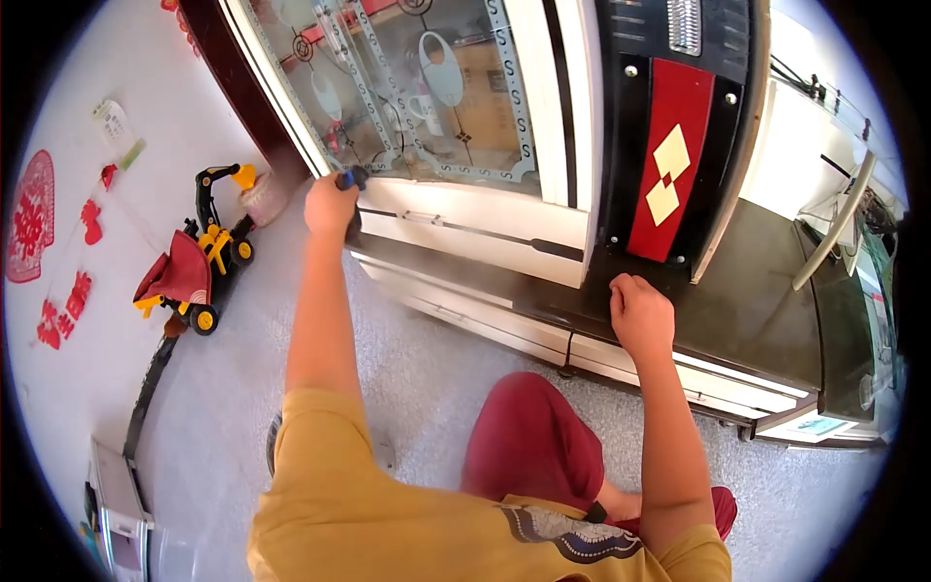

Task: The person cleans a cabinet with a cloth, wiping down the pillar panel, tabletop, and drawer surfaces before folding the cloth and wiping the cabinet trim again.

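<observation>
My left hand (332, 206) is closed around a dark, cloth-like bundle (355, 178) with a blue patch. It is at the left corner of the white cabinet (465, 221), just below the patterned glass door (436, 92). What exactly the bundle is, I cannot make out. My right hand (642, 315) is curled into a loose fist at the front edge of the dark countertop (747, 301), and nothing shows in it. Just beyond that fist stands a black panel with a red stripe (669, 160) and cream diamonds.
On the floor to the left stands a yellow and black toy excavator (218, 242) with a red piece on it. White drawers (475, 320) run below the countertop. Red paper decorations (34, 218) hang on the left wall. A glass-topped surface is at the far right.
</observation>
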Demonstrator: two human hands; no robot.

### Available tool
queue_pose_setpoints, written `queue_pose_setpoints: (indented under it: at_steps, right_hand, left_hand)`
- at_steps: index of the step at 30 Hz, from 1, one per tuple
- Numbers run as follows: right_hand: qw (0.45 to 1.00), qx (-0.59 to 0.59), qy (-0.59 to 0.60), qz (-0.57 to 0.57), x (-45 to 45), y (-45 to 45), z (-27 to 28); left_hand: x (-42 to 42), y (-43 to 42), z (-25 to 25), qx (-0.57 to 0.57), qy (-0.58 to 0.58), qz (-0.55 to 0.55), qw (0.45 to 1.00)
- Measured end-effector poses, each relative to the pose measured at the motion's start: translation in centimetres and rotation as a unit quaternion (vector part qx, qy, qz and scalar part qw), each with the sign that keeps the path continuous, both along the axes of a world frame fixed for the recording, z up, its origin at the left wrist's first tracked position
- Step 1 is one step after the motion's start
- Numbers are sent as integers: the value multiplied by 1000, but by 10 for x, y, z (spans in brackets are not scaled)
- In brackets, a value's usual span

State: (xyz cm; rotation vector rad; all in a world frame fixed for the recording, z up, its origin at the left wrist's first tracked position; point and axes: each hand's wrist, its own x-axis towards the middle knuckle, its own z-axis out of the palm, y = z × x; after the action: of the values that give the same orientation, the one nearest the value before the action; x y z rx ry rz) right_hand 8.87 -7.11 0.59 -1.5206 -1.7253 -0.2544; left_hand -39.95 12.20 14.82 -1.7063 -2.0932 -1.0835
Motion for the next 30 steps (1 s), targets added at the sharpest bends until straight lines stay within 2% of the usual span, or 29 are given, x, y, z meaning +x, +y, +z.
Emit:
queue_pose_setpoints:
  at_steps: [3, 4, 11, 18, 21, 24, 26, 30]
  right_hand:
    - [1000, -2, 6, 5, 0, -1, 1]
    - [1000, 0, 6, 8, 0, -1, 1]
    - [1000, -17, 1, 0, 2, 0, -3]
    - [1000, -26, 8, 4, 3, -1, -3]
    - [1000, -27, 9, 4, 3, 0, -4]
    - [1000, -25, 9, 6, 3, -1, -2]
    - [1000, -28, 4, 5, 3, -1, -1]
    - [1000, -18, 9, 5, 1, -1, -3]
  left_hand:
    - [52, -36, -8, 60, -7, -51, 997]
    - [68, -46, -10, 84, 31, -67, 994]
    - [169, -98, -22, 159, 50, -169, 971]
    - [266, -132, -61, 234, -68, -311, 919]
    - [289, -138, -94, 270, -82, -343, 896]
    - [281, -119, -145, 291, 13, -377, 879]
    - [281, -124, -159, 288, 44, -394, 872]
    - [289, -131, -127, 282, -27, -378, 882]
